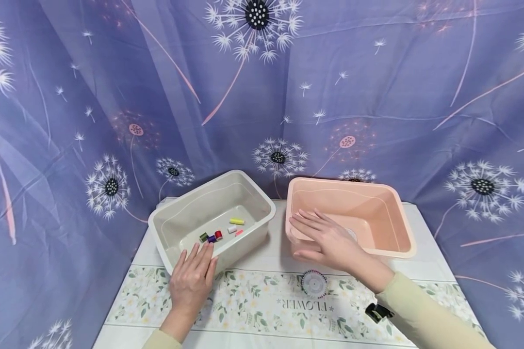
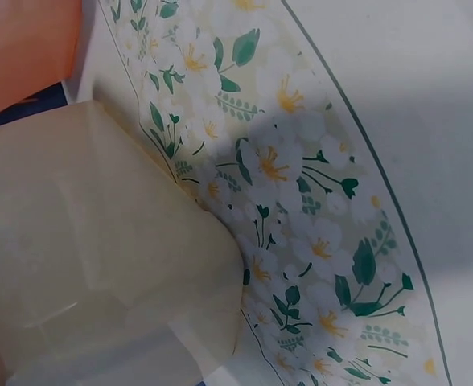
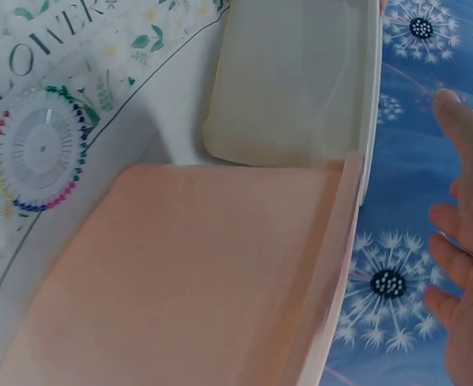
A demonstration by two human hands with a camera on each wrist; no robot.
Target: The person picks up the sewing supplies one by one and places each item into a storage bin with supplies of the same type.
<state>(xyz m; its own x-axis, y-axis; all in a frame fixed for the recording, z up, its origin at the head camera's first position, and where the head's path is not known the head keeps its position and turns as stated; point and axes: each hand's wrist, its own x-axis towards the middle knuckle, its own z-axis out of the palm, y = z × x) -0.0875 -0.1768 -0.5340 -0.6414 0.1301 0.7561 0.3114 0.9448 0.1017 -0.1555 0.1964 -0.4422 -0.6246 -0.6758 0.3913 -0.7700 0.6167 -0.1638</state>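
Observation:
In the head view my left hand (image 1: 191, 281) rests at the near rim of a grey plastic bin (image 1: 244, 245), fingers extended. Small thread spools lie on that bin's floor, among them a yellow spool (image 1: 237, 221), a red spool (image 1: 219, 235) and a green spool (image 1: 204, 237). My right hand (image 1: 332, 240) is spread over the near left part of a pink plastic bin (image 1: 388, 218), with nothing seen in its grasp. Partly hidden behind that hand, a whitish round thing (image 1: 352, 234) shows inside the pink bin. Loosely bent fingers of the right hand (image 3: 470, 249) appear in the right wrist view.
A round wheel of coloured-head pins (image 1: 314, 284) lies on the table in front of the pink bin. The white tablecloth (image 1: 262, 334) has a floral band. Purple dandelion-print curtains (image 1: 332, 97) stand behind and at both sides. A black strap piece (image 1: 377, 312) sits at the right wrist.

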